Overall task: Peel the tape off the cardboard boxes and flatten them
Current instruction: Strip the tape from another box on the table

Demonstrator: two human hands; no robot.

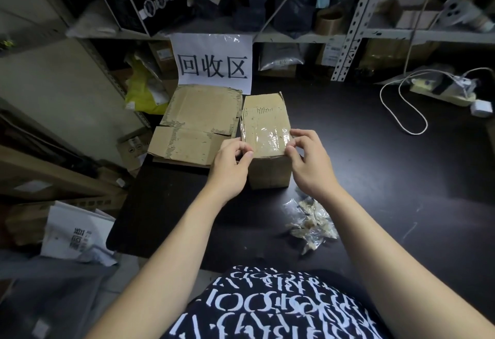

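Note:
A small closed cardboard box [263, 119] stands on the black table [388, 178], its top sealed with clear shiny tape [270, 137]. My left hand [231, 163] grips the box's near left top corner with curled fingers and thumb. My right hand [308, 162] pinches at the tape on the near right top edge. Left of the box lies a pile of flattened cardboard [192, 127] with torn tape marks.
A heap of crumpled peeled tape [310, 222] lies on the table near my right forearm. A white sign [211, 62] hangs behind the cardboard. A white cable [401, 108] and power strip [442, 92] lie at right. Metal shelving with goods stands behind.

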